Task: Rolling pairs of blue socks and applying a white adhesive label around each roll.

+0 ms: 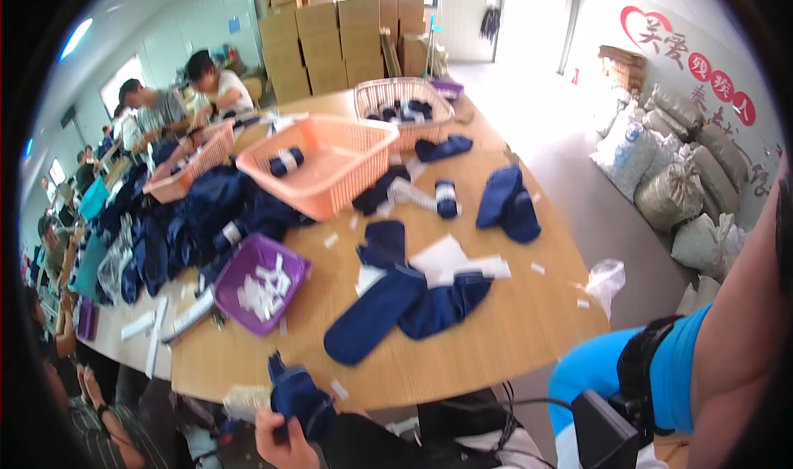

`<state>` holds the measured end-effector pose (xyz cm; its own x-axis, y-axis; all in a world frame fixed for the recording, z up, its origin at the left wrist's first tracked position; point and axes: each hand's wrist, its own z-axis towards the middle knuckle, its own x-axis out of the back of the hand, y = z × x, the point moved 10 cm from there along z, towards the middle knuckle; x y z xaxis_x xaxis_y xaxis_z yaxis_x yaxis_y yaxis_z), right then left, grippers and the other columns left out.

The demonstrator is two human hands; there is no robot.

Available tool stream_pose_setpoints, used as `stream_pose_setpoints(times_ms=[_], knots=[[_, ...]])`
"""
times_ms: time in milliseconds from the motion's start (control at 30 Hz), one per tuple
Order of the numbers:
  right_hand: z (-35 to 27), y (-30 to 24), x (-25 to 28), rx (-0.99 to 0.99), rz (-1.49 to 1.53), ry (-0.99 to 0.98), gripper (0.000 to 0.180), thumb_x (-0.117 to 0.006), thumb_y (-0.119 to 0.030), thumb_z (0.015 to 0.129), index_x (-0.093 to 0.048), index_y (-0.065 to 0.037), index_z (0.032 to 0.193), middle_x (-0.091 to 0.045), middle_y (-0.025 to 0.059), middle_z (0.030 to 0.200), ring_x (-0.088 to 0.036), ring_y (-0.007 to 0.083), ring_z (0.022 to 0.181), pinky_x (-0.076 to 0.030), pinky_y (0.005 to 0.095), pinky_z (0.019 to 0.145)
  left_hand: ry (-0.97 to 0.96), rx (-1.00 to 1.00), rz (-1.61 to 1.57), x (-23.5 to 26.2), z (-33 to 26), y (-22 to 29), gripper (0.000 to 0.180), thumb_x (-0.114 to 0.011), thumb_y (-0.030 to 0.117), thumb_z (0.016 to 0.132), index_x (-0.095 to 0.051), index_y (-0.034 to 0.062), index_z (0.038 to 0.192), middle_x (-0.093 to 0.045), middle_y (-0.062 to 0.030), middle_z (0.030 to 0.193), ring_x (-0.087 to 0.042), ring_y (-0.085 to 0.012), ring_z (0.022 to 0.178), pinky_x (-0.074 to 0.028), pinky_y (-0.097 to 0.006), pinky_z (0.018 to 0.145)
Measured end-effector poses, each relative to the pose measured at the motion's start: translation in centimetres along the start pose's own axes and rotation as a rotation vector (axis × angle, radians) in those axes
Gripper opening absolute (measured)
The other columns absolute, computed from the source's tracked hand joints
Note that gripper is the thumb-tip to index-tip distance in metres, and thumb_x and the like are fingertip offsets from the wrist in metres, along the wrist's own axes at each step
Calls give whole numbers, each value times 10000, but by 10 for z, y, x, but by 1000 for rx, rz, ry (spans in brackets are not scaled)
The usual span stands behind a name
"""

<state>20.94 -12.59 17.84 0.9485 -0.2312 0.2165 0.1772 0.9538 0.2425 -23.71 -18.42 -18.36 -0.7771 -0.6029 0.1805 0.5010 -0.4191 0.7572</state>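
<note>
My left hand (285,446), low in the view, is closed on a navy sock (299,399) bunched up by the table's near edge. My right hand does not show. In front of me several navy socks (376,316) lie loosely across white sheets of paper (442,258). To their left sits a purple basket (263,324) with small white paper slips (268,291) in it. Farther back, a banded navy sock bundle (446,199) rests on the wood, and more navy socks (508,205) lie to its right.
A large peach basket (330,192) holds one bundle; a pink basket (405,130) behind holds several. Navy socks (206,201) are heaped on the left, near seated people (219,89). Close on the right, a bare arm (735,345) rises from blue cloth. Sacks (669,172) line the wall.
</note>
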Motion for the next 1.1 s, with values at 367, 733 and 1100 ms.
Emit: stream_pose_setpoints(times_ms=[367, 733, 1100], knots=[[35, 24, -20, 92, 122, -140, 650, -730, -542, 918, -665, 42, 1196, -602, 302, 1359, -571, 447, 1257, -470, 592, 1080, -35, 167, -32, 3, -5, -9, 218, -744, -34, 923, -639, -11, 1113, -648, -140, 1223, -604, -273, 1183, -424, -425, 1128], [-22, 20, -40, -211, 223, -82, 642, -746, -521, 905, -664, 45, 1197, -604, 294, 1366, -576, 431, 1253, -480, 574, 1068, -40, 162, -92, -42, 22, 11, 223, -726, -104, 906, -637, 30, 1062, -587, -87, 1043, -573, -227, 1003, -450, -335, 970], [-26, 22, -52, -205, 325, -107, 635, -763, -499, 892, -663, 48, 1198, -605, 287, 1372, -580, 415, 1249, -490, 556, 1055, -96, 117, -90, -46, 15, 19, 200, -710, -106, 910, -644, 29, 1042, -574, -83, 1005, -561, -226, 968, -459, -340, 928]])
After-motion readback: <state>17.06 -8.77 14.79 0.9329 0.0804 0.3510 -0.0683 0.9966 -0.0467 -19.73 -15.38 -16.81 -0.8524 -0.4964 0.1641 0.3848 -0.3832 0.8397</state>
